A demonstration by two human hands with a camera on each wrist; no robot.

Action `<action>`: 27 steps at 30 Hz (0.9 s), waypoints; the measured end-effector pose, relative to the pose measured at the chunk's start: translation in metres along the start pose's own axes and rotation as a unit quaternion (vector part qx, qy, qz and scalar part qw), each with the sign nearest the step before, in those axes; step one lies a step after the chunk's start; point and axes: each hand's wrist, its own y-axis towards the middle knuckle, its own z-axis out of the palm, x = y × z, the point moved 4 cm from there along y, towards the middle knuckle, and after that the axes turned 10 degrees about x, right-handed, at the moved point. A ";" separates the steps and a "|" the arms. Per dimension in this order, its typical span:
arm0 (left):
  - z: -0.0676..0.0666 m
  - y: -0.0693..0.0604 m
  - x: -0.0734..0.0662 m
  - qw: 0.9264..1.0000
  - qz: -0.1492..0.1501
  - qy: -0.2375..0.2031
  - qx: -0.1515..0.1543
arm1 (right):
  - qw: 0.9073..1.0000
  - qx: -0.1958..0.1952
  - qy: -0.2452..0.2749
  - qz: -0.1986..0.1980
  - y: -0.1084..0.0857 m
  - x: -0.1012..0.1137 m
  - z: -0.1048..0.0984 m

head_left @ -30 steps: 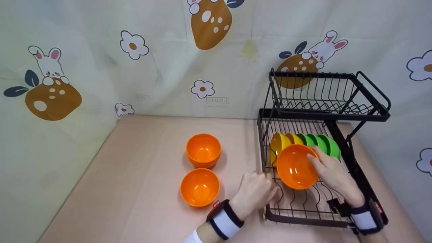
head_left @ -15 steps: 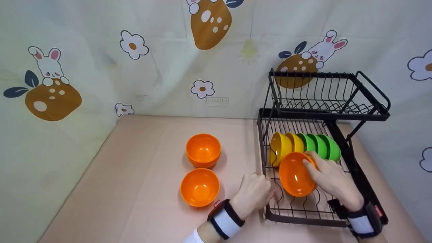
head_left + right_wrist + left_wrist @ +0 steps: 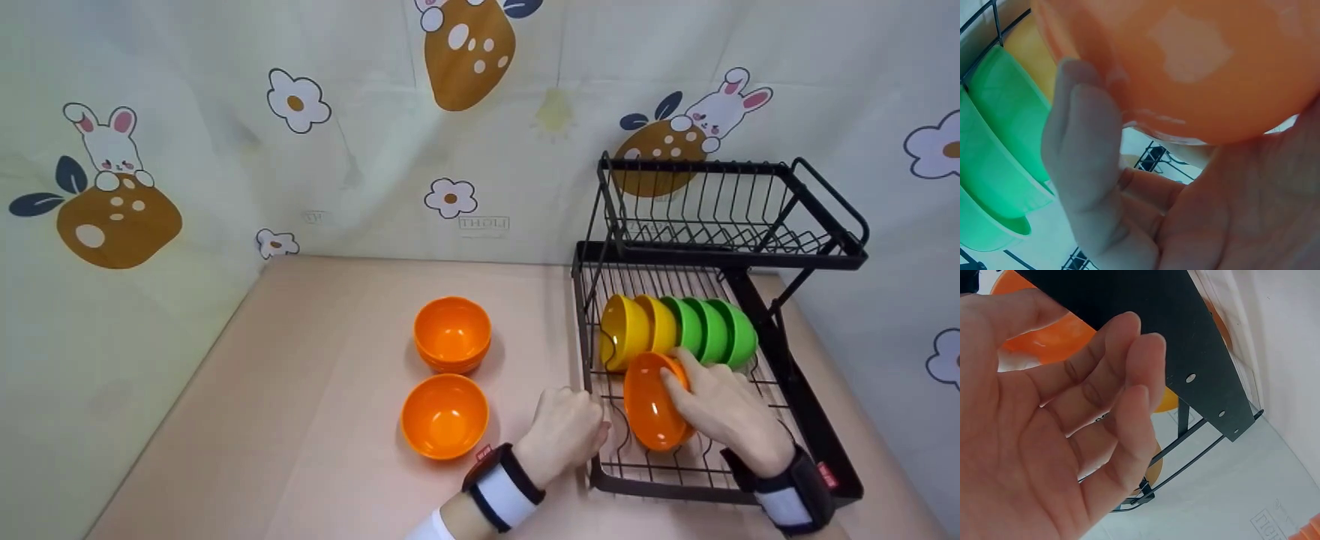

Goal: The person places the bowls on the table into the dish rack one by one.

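My right hand (image 3: 724,405) pinches the rim of an orange bowl (image 3: 649,409) over the front of the black dish rack's (image 3: 694,491) lower tier. The bowl is tilted, its opening facing left. In the right wrist view, my fingers press the outside of the orange bowl (image 3: 1202,67). Behind it, yellow bowls (image 3: 624,330) and green bowls (image 3: 739,334) stand on edge in a row. My left hand (image 3: 564,426) is beside the rack's left rim; in the left wrist view its fingers (image 3: 1140,410) are loosely curled with nothing between them.
Left of the rack, a stack of orange bowls (image 3: 452,334) stands on the pink table (image 3: 322,390), with another orange bowl (image 3: 445,416) in front of it. An upper rack tier (image 3: 735,259) overhangs the back. A patterned curtain (image 3: 360,150) hangs behind.
My right hand has lowered the orange bowl toward the rack's front and turned it from facing up to more on edge. The left hand has stayed almost still.
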 end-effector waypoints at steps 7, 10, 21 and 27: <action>-0.001 0.000 0.000 1.000 0.003 -0.006 0.015 | 1.000 0.007 -0.005 0.002 0.000 0.004 0.006; -0.002 0.000 0.000 1.000 0.005 -0.007 0.017 | 1.000 0.003 -0.012 0.000 0.001 0.005 0.009; -0.001 0.001 0.000 1.000 0.004 -0.021 0.016 | 0.999 -0.004 -0.037 0.026 0.002 0.006 0.010; -0.001 0.001 -0.001 1.000 0.001 -0.001 0.000 | 0.999 -0.005 -0.034 0.021 0.004 0.009 0.016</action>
